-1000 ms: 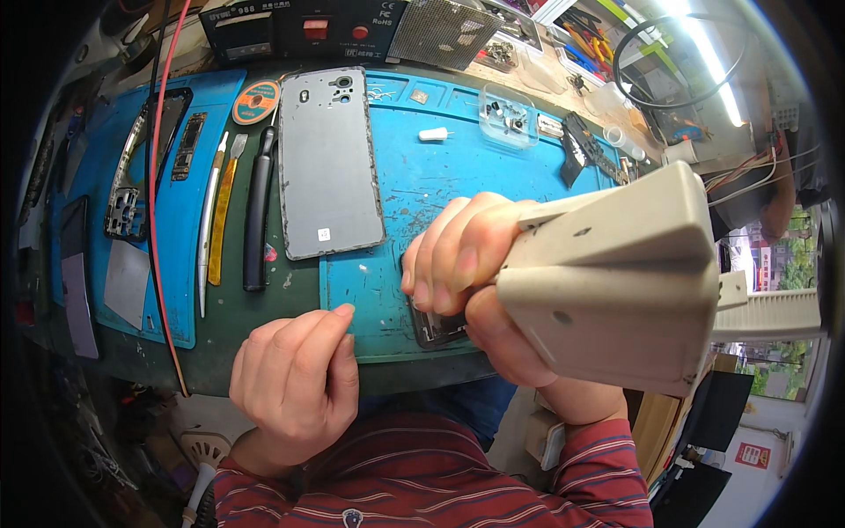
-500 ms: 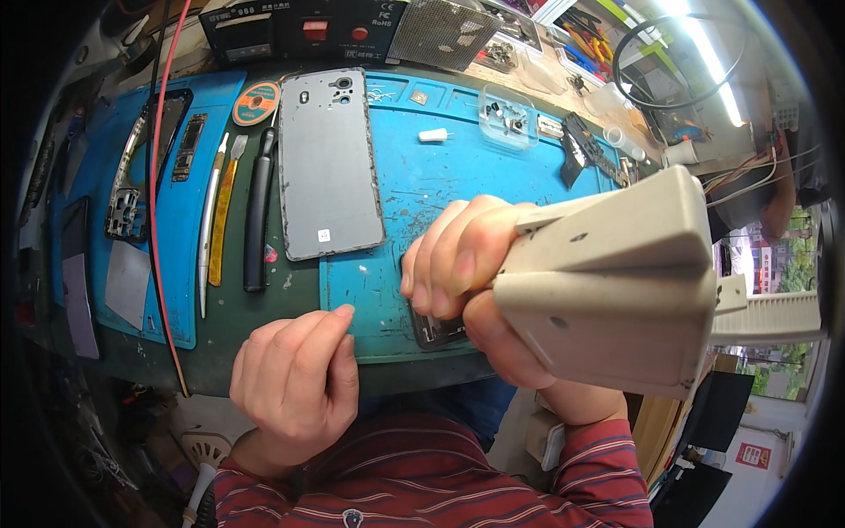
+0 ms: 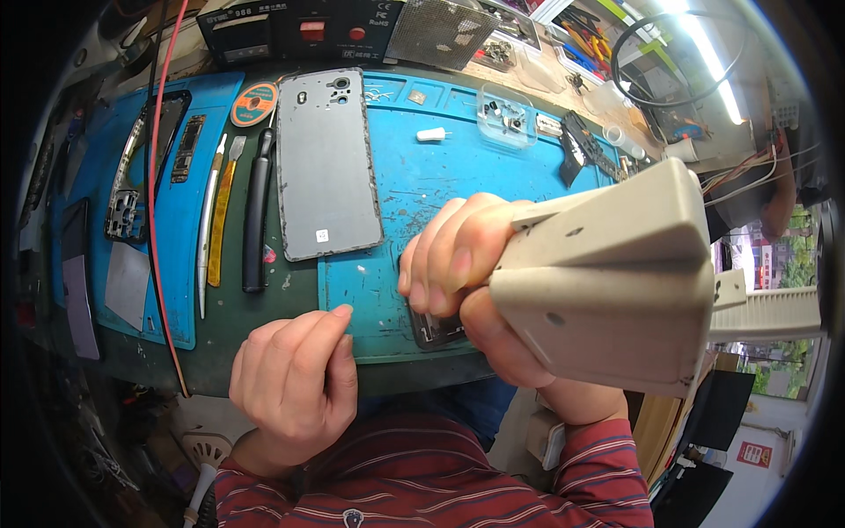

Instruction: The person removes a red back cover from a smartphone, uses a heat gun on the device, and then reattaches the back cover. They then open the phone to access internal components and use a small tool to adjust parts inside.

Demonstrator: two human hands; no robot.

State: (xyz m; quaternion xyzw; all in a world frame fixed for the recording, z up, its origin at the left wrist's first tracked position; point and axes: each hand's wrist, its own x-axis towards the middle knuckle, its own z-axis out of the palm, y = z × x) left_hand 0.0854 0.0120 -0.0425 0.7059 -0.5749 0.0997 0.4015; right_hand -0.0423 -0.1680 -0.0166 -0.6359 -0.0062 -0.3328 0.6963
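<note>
My left hand (image 3: 290, 378) hovers at the near edge of the bench, fingers loosely curled together and nothing visible in them. My right hand (image 3: 466, 260) is closed over the blue mat, its fingers and thumb bent against the narrow end of a large beige plastic housing (image 3: 607, 299). That housing hides the palm, so what the fingers grip cannot be made out. Just below the right hand, part of a dark phone frame (image 3: 433, 329) shows on the mat. A grey phone back cover (image 3: 326, 167) lies to the left of it.
Left of the cover lie a black rod-shaped tool (image 3: 256, 220), a yellow-handled blade (image 3: 223, 207) and a silver pen-like tool (image 3: 209, 229). Behind are a solder spool (image 3: 254, 105), a black control box (image 3: 308, 31) and a clear parts box (image 3: 506, 119). A red cable (image 3: 152, 176) crosses the left side.
The whole picture has shifted very slightly left. Both hands keep the same pose, and nothing was taken up or let go.
</note>
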